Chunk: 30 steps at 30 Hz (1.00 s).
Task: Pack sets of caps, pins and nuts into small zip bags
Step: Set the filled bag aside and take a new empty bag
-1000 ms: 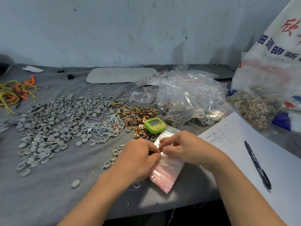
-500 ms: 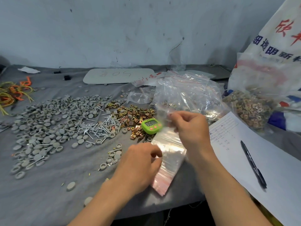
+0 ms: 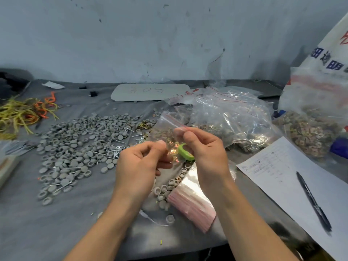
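Observation:
A small clear zip bag (image 3: 165, 129) with a red strip hangs in the air above the table. My right hand (image 3: 202, 147) pinches its top edge, and my left hand (image 3: 143, 161) pinches its lower left side. A stack of flat zip bags (image 3: 192, 200) lies on the table under my hands. Grey caps (image 3: 75, 147) spread over the left of the table, with silver pins (image 3: 113, 149) beside them. Brass nuts (image 3: 145, 126) lie beyond the bag, partly hidden by it. A few caps (image 3: 165, 191) sit by the stack.
A green timer (image 3: 185, 152) sits behind my right hand. Large bags of packed sets (image 3: 231, 121) and a sack of nuts (image 3: 312, 132) fill the right back. A paper sheet (image 3: 282, 176) with a pen (image 3: 312, 200) lies right. Yellow and orange ties (image 3: 22, 115) lie far left.
My right hand lifted one bag off the stack and raised it. My left hand left the stack and came up to take the bag's other side.

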Motion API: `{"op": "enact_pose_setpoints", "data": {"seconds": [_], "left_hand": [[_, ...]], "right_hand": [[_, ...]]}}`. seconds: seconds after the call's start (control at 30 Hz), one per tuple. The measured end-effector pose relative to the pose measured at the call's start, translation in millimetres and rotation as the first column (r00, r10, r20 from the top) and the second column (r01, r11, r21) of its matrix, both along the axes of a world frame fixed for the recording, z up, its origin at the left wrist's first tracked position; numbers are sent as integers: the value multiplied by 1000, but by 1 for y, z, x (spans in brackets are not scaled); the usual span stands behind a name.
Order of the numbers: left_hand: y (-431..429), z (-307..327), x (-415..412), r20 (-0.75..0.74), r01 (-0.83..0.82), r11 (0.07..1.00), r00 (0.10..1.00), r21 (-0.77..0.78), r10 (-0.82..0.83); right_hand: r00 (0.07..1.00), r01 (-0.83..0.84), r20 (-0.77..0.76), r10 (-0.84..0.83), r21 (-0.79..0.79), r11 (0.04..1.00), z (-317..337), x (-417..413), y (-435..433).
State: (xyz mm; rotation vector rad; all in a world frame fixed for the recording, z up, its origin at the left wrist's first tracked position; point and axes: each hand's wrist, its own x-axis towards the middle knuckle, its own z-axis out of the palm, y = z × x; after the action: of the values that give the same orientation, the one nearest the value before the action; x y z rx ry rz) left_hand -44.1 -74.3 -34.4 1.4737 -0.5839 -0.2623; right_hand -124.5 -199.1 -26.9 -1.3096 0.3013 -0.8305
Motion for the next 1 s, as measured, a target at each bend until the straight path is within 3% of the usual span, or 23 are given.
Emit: {"op": "enact_pose_setpoints", "data": {"seconds": [0.13, 0.23, 0.33, 0.47, 0.57, 0.67, 0.8, 1.0], "left_hand": [[10, 6, 10, -102, 4, 1000, 995, 16, -2], [21, 4, 25, -103, -27, 998, 994, 48, 32], [34, 7, 43, -51, -72, 993, 996, 95, 77], [46, 8, 65, 119, -185, 937, 981, 297, 156], [53, 13, 65, 320, -277, 832, 939, 481, 128], [54, 17, 54, 391, -333, 742, 915, 582, 104], [53, 17, 51, 347, -310, 759, 931, 573, 118], [58, 11, 57, 156, 47, 824, 974, 564, -162]], "right_hand": [[995, -21, -100, -25, -435, 900, -12, 21, 33], [980, -1, -164, -110, -560, 828, -15, 34, 48], [974, -43, -208, -85, -545, 838, -13, 46, 55], [966, -3, -221, -131, -521, 854, -17, 54, 59], [980, -18, -187, -66, -416, 909, -21, 58, 61], [965, -114, -261, 12, -380, 918, -27, 62, 63], [934, -199, -338, 118, -216, 956, -26, 67, 62], [818, -409, -477, 321, -91, 908, -20, 56, 43]]}}
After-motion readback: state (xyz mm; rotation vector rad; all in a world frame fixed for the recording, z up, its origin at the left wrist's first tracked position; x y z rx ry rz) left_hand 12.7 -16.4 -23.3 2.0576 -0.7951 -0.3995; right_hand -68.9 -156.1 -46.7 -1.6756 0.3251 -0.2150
